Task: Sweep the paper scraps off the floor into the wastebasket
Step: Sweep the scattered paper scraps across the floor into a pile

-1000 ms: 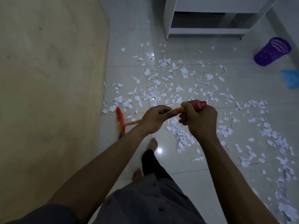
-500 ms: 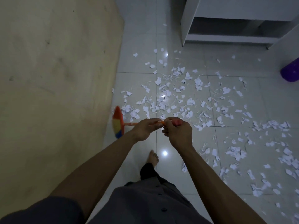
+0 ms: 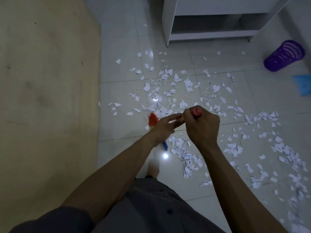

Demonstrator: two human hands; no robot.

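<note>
Pale glossy tiles make up the floor (image 3: pixel 117 140), and paper scraps (image 3: pixel 186 156) lie all over it. They are thickest in a band from just in front of me out to my right and thinner up toward the white shelf unit (image 3: pixel 165 22). The purple wastebasket (image 3: pixel 284 56) stands well apart from most of them, far off to my right, with a blue object (image 3: pixel 303 84) near it that I cannot make out.

My right hand (image 3: pixel 202 126) is wrapped round the red-capped top of the broom (image 3: pixel 152 119). My left hand (image 3: pixel 165 126) sits just below it on the orange shaft, fingers stretched long. Through the blur I cannot tell whether it truly grips. The broom's head is low on my left, between the beige panel (image 3: pixel 47 98) and the scraps, near my bare foot (image 3: pixel 153 167).

As I judge it, the job in hand is herding, and hardly any of it is done. I want my strokes to begin at the panel's edge so nothing is stranded there, and to run rightward toward the basket. Paper this light will skitter on shiny tile, so I should use short overlapping pulls with the bristles flat and no flick at the end. A firmer lower hand would steady the head. I should make one heap close to the basket first, because the scraps will need lifting over its rim.
</note>
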